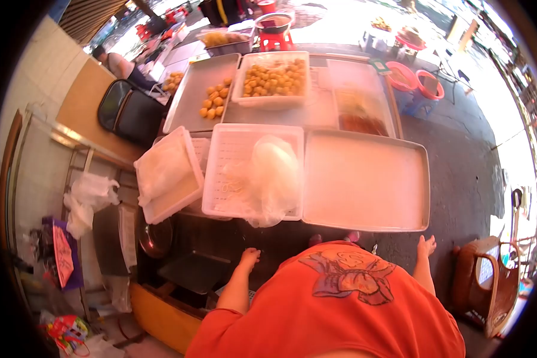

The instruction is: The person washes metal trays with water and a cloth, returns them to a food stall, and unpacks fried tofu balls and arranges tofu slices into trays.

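Observation:
My left hand (250,257) hangs low in front of the table, below the white plastic tray (213,173). Its fingers are loosely bent, and nothing shows in them. On that tray lies a cloudy plastic bag (274,173), partly spilling over the front rim. My right hand (425,246) is just below the front right corner of a flat metal tray (367,179), apart from it. The fingers are spread and hold nothing. A tilted white tray (172,212) with a pale plastic sheet or bag (167,164) on it stands at the left.
Behind are a white tub (272,102) of round yellow-brown balls, a metal tray (191,89) with more balls, and a covered tray (364,113). A black chair (131,110) stands left, a brown bag (486,283) right. A person (122,65) sits at the back left.

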`<state>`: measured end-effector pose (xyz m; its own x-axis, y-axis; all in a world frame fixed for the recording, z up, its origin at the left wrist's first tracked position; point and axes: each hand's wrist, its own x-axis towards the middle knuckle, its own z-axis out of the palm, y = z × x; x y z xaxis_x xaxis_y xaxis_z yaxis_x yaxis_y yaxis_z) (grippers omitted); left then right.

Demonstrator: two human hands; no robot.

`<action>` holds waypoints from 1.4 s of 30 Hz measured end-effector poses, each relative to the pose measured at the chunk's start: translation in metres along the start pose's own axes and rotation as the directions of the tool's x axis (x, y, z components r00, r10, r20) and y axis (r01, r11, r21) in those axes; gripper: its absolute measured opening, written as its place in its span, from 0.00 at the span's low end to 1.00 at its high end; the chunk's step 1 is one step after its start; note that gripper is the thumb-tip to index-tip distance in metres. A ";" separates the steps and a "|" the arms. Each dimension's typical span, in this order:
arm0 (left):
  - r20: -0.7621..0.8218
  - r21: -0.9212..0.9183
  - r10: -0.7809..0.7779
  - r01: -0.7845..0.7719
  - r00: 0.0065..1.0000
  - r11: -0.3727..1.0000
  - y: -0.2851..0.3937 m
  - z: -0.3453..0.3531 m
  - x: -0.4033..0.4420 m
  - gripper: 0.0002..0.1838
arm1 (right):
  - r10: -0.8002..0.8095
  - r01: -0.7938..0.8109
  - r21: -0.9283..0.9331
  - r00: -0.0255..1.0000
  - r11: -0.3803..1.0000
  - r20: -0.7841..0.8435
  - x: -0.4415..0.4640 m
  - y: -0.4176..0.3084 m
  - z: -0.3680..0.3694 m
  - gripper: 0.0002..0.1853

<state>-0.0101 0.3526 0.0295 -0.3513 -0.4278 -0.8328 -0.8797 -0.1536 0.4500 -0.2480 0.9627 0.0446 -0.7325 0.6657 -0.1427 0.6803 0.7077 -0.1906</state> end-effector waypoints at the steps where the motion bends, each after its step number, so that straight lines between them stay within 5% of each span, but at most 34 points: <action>1: 0.048 0.037 -0.038 0.037 0.998 0.999 0.017 0.004 -0.002 0.22 | -0.066 0.067 0.017 0.997 0.998 -0.026 0.001 0.007 0.008 0.34; 4: 0.287 0.272 -0.231 0.152 0.930 0.950 0.047 0.024 0.011 0.29 | -0.157 0.159 0.023 0.985 0.987 -0.076 0.000 0.029 0.016 0.34; 8: 0.647 0.492 -0.171 -0.236 0.743 0.838 0.056 0.076 0.062 0.32 | 0.050 -0.046 0.093 0.998 0.995 -0.048 -0.008 0.074 0.017 0.32; 14: 0.809 0.552 -0.173 -0.625 0.562 0.551 0.157 0.181 0.005 0.28 | 0.442 -0.442 0.092 0.897 0.892 0.021 -0.031 0.212 0.046 0.31; 17: 0.795 0.574 -0.279 -0.520 0.538 0.633 0.178 0.236 0.018 0.25 | 0.587 -0.600 0.067 0.796 0.797 0.145 -0.040 0.255 0.031 0.31; 21: 0.751 0.579 -0.066 -0.607 0.657 0.544 0.239 0.313 -0.030 0.24 | 0.603 -0.682 0.184 0.719 0.708 0.346 -0.008 0.279 0.001 0.29; 24: 0.641 0.456 0.208 -0.585 0.739 0.671 0.234 0.387 -0.023 0.25 | 0.383 -0.506 0.238 0.824 0.829 0.418 0.081 0.394 0.088 0.21; 26: 0.539 0.389 0.312 -0.560 0.783 0.732 0.234 0.438 -0.022 0.26 | 0.389 -0.560 0.397 0.813 0.727 0.433 0.131 0.361 0.057 0.21; 29: 0.471 0.479 0.378 -0.591 0.797 0.649 0.237 0.505 -0.046 0.32 | 0.216 -0.388 0.446 0.896 0.806 0.389 0.205 0.292 -0.022 0.21; 33: 0.456 0.637 0.352 -0.576 0.817 0.512 0.246 0.576 -0.052 0.41 | -0.020 -0.175 0.511 0.935 0.842 0.354 0.301 0.263 -0.075 0.20; 38: 0.201 0.837 0.161 -0.255 0.966 0.484 0.272 0.635 -0.090 0.50 | -0.051 -0.170 0.522 0.923 0.836 0.382 0.352 0.283 -0.084 0.19; 42: 0.114 0.918 0.183 -0.174 0.976 0.357 0.274 0.661 -0.104 0.51 | -0.048 -0.179 0.411 0.873 0.894 0.485 0.346 0.294 -0.088 0.18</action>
<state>-0.4267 0.9438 0.0259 -0.5409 -0.3440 -0.7675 -0.5466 0.8373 0.0099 -0.2995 1.4220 0.0242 -0.6850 0.4321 -0.5866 0.7285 0.4159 -0.5444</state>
